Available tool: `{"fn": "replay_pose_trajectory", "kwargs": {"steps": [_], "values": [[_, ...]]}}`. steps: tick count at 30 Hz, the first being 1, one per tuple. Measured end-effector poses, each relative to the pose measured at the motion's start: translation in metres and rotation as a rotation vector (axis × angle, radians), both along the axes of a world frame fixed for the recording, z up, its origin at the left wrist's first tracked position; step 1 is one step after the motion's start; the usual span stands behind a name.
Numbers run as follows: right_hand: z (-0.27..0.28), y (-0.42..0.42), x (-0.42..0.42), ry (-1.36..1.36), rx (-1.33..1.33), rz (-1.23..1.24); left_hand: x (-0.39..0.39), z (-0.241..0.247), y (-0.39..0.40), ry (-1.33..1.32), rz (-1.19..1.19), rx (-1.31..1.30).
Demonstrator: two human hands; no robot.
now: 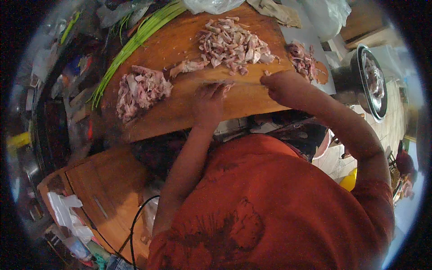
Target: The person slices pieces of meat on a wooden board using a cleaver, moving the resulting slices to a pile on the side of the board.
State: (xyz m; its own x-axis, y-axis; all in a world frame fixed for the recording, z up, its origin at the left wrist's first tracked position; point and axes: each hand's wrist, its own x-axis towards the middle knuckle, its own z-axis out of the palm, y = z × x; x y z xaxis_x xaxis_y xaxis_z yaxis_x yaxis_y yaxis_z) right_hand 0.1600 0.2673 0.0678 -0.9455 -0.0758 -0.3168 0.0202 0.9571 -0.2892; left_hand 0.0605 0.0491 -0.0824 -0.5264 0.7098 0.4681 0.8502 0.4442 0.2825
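My left hand (210, 99) presses on a small piece of raw meat (228, 88) near the front edge of a wooden board (249, 98). My right hand (281, 88) is closed around what looks like the handle of a knife, its thin blurred blade (244, 82) reaching left towards my left fingers. Beyond my hands lies a large heap of cut raw meat strips (233, 44). A longer meat piece (189, 67) rests to the left of that heap. Farther left is a pile of pale pink raw meat (141, 89). Right of the board sits a smaller meat pile (303, 60).
Long green stalks (135, 47) lie along the board's left side. Plastic bags (212, 4) and a cloth (276, 12) are at the far edge. A metal bowl (362, 81) stands at right. A wooden surface with a black cable (132, 229) is at lower left.
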Motion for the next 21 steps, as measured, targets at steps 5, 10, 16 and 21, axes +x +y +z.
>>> {"fn": "replay_pose_trajectory", "kwargs": {"steps": [5, 10, 16, 21], "values": [[-0.037, -0.028, -0.032, 0.051, -0.073, -0.045, 0.000, 0.006, -0.001, 0.045, -0.023, -0.075], [-0.024, -0.010, -0.017, 0.076, -0.084, -0.013, 0.004, 0.017, -0.003, 0.023, 0.024, -0.089], [-0.022, -0.019, -0.006, 0.015, -0.016, -0.028, 0.004, 0.009, 0.001, 0.035, 0.012, -0.014], [-0.036, -0.036, -0.034, 0.000, -0.049, -0.095, 0.003, 0.017, -0.002, 0.022, 0.019, -0.058]]}}
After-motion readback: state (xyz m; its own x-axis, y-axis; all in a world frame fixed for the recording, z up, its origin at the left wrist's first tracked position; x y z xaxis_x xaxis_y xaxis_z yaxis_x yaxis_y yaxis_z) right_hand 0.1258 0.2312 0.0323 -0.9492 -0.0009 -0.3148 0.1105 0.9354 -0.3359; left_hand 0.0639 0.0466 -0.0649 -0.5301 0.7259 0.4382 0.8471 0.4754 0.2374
